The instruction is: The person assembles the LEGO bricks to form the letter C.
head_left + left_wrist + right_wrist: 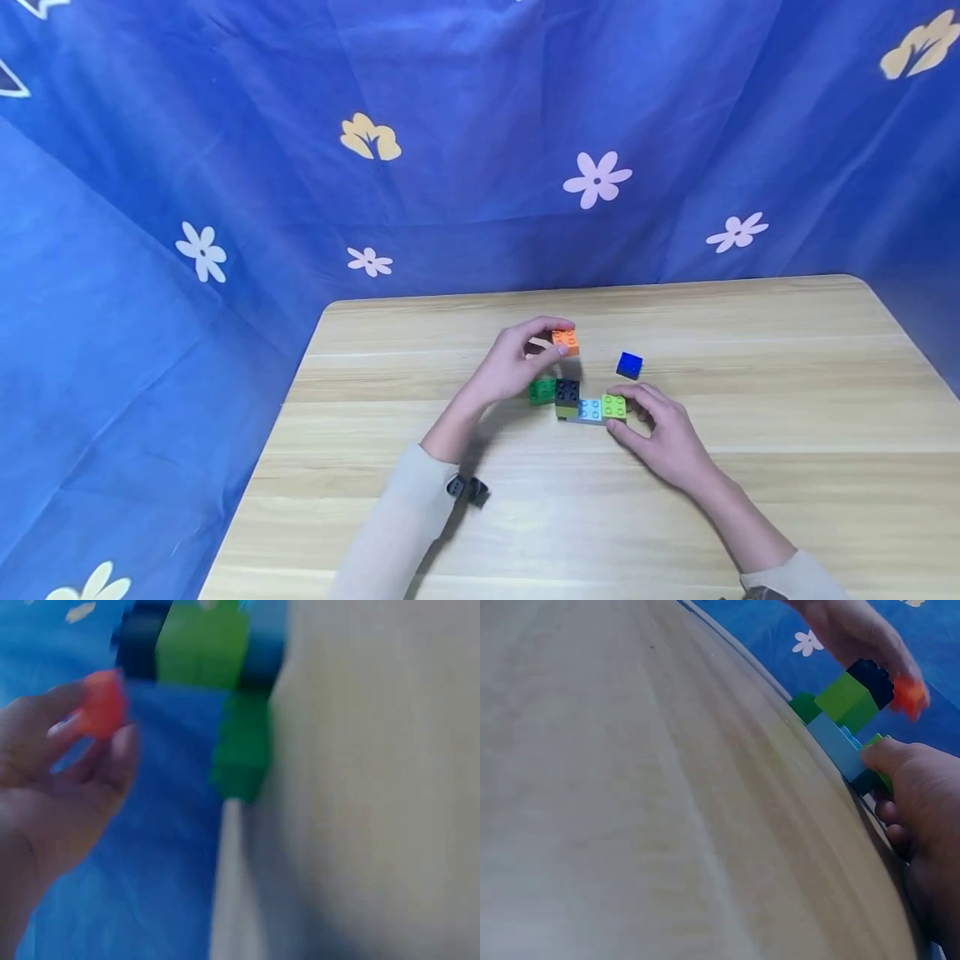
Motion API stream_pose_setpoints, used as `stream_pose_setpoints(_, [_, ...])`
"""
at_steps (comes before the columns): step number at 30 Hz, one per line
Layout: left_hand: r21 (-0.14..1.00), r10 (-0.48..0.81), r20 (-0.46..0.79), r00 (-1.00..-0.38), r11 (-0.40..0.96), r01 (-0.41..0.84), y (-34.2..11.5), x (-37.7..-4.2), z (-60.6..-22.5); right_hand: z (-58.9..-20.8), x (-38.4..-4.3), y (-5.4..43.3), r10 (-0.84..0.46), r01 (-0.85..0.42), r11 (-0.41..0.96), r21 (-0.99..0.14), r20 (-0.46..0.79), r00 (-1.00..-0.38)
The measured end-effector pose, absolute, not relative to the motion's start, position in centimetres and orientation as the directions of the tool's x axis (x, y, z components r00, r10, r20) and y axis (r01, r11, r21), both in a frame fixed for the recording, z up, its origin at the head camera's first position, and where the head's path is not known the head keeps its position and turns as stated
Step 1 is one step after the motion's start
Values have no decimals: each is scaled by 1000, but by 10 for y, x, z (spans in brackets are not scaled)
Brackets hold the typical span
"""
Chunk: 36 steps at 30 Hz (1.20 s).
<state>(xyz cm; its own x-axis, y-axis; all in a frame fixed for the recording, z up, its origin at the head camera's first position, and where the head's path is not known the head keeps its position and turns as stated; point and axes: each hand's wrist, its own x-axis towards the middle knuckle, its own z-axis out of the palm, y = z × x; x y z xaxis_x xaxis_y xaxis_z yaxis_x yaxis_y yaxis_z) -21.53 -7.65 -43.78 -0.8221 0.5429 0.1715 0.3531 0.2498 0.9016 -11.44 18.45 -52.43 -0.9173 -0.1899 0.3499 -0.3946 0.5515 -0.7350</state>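
My left hand (pixel 516 360) pinches an orange toy brick (pixel 566 342) between thumb and fingers, raised over the table behind the joined bricks. In the left wrist view the orange brick (pixel 103 703) looks blurred. With thumb and fingers my right hand (pixel 663 433) grips the light green brick (pixel 614 406) at the right end of the joined bricks. Beside it lies a light blue brick (pixel 590 409). At the left end a black brick (pixel 567 391) tops a light green one (pixel 847 701). A dark green brick (pixel 542 392) sits at the left, partly hidden; whether it is joined cannot be told.
A dark blue brick (pixel 629 365) lies apart on the wooden table (pixel 787 375), behind my right hand. A blue cloth with flower prints (pixel 480 192) hangs behind the table's far edge and along its left side. A small black device (pixel 467 490) sits on my left sleeve.
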Motion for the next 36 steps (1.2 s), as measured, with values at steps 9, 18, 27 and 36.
stream_pose_setpoints(9, [961, 417, 274, -867, -87, 262, -68, -190, -464, -526, -143, 188, -196, -435, 530, -728, 394, -898])
stream_pose_setpoints(18, [975, 425, 219, -878, -120, 185, -61, -188, -484, -529, -145, 193, -156, -405, 518, -753, 382, -911])
stream_pose_setpoints(27, [980, 482, 198, -853, -84, 180, -58, -188, -488, -526, -145, 193, -161, -396, 534, -747, 370, -915])
stream_pose_setpoints(36, [972, 524, 200, -828, -2, 234, -60, -190, -484, -526, -144, 191, -162, -385, 525, -759, 355, -921])
